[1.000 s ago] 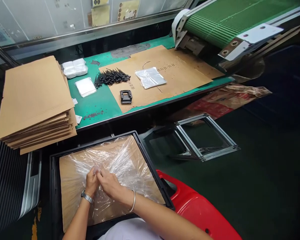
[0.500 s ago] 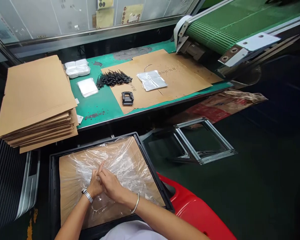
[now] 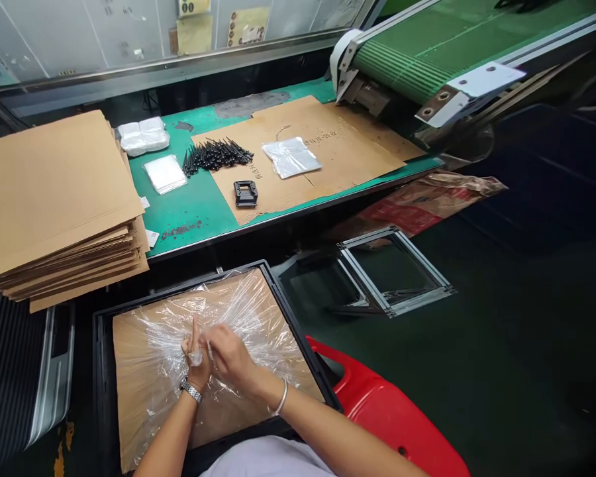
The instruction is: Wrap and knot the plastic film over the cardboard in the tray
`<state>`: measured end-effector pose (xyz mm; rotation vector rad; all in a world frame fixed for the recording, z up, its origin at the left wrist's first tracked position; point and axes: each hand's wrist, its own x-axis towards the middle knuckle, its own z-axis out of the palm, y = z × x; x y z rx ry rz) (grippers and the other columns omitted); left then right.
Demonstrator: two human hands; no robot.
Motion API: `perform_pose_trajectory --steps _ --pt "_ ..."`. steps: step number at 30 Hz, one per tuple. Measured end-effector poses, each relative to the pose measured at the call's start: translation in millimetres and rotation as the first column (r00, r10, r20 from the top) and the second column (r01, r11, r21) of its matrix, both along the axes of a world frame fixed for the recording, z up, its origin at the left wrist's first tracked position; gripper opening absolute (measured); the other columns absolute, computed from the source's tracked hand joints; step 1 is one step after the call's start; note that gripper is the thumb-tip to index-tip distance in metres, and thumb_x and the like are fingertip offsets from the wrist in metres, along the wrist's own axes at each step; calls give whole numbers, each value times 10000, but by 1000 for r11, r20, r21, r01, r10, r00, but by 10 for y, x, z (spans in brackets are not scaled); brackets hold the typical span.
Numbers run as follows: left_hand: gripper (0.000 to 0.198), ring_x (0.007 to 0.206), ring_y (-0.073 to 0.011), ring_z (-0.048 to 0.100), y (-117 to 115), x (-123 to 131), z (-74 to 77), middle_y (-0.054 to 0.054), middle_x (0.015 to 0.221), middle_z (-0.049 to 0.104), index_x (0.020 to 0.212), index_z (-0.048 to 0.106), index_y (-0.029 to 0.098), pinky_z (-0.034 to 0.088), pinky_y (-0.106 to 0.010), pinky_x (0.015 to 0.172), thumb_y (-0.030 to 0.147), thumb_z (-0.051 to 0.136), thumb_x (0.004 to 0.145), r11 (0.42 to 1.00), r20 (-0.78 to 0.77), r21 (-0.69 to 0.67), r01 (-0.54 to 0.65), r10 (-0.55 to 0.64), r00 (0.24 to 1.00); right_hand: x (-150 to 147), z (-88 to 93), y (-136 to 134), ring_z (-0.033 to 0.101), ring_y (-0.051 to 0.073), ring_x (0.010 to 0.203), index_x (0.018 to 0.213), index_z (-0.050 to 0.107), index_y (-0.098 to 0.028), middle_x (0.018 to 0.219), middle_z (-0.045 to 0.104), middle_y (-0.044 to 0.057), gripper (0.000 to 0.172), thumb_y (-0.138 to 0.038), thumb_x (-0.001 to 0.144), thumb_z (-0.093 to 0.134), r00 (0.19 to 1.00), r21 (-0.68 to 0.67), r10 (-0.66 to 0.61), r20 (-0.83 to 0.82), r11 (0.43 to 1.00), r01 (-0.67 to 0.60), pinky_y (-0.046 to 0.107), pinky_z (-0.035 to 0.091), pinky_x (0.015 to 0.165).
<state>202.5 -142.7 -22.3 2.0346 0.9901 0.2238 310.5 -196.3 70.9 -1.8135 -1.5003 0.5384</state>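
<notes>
Lower centre of the frame: both hands meet over a clear plastic bag [image 3: 238, 318] that lies crumpled on a cardboard sheet [image 3: 134, 371] inside a black tray [image 3: 298, 318]. The left hand [image 3: 195, 358], wearing a watch [image 3: 191, 391], pinches a fold of the film with its index finger raised upright; the right hand [image 3: 231, 358], with a bangle [image 3: 281, 399] at the wrist, is curled and grips the same film just beside it, fingertips touching the left hand's. Both forearms enter from the bottom edge and converge. A red seat [image 3: 387, 417] lies at lower right, touching the tray's corner; a ribbed black panel [image 3: 10, 371] stands at lower left. Mid-frame, a metal frame [image 3: 402, 298] rests on the dark floor right of the tray. Above, a green bench [image 3: 189, 205] carries a stack of cardboard [image 3: 54, 192] at left, white packets [image 3: 165, 173], black pins [image 3: 216, 154], a black bracket [image 3: 245, 193] and a small bag [image 3: 291, 157]. Upper right: a green conveyor [image 3: 427, 46].
</notes>
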Motion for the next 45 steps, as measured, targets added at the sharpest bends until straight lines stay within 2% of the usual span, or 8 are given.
perform_pose_trajectory --steps 7,12,17,22,29,37,41,45 --pt "605 939 -232 471 97 -32 215 -168 1203 499 1385 33 95 328 -418 899 399 141 874 998 -63 -13 54 -55 997 526 -135 388 435 113 543 664 628 -130 524 512 -14 110 -193 739 579 944 -473 252 -215 818 -326 241 352 585" --pt "640 1068 -261 440 156 -37 228 -210 1239 471 1366 -19 18 245 -452 963 385 152 871 980 -101 20 197 -194 976 529 -224 575 361 53 468 582 600 -115 476 450 -61 151 -146 728 577 919 -435 238 -314 825 -362 173 275 475" --pt "606 1167 -279 363 284 -13 302 -208 1288 417 1341 227 68 193 -474 988 433 174 859 987 -55 -5 159 -159 986 409 -178 575 401 88 529 617 571 -109 547 497 -11 242 -163 820 450 980 -397 34 -197 911 -111 209 301 529" --pt "574 902 -234 513 514 -11 416 -113 960 620 986 607 170 326 -437 894 564 224 820 925 41 -289 246 -245 969 183 -142 182 401 154 695 666 566 -143 676 529 43 212 -182 826 433 997 -162 -58 55 985 66 277 293 656" --pt "487 637 -163 555 713 0 516 -61 697 644 755 651 115 430 -293 640 580 590 623 796 126 -515 319 -297 946 -234 -302 -321 373 160 668 717 562 -152 674 520 45 247 -133 855 358 954 117 -70 293 992 38 288 262 598" --pt "129 645 -127 503 547 -79 530 -2 693 569 768 543 153 412 -248 600 236 576 675 911 139 -247 331 -304 942 67 -254 -85 463 196 922 1063 516 -139 1013 566 108 277 -173 862 329 997 -89 62 51 994 -57 338 348 792" --pt "222 743 -166 525 401 -125 426 -32 788 590 869 565 179 428 -296 676 93 493 678 948 133 21 319 -319 938 300 -314 229 532 171 769 996 564 -96 853 621 103 257 -130 835 367 987 -471 70 -146 873 -131 279 385 680" --pt "244 701 -180 525 247 -107 264 -57 717 570 797 576 172 437 -314 646 45 375 742 936 143 289 200 -249 958 470 -360 405 527 110 630 899 631 -119 722 627 26 175 -125 747 544 923 -458 264 -279 808 -370 193 374 569"
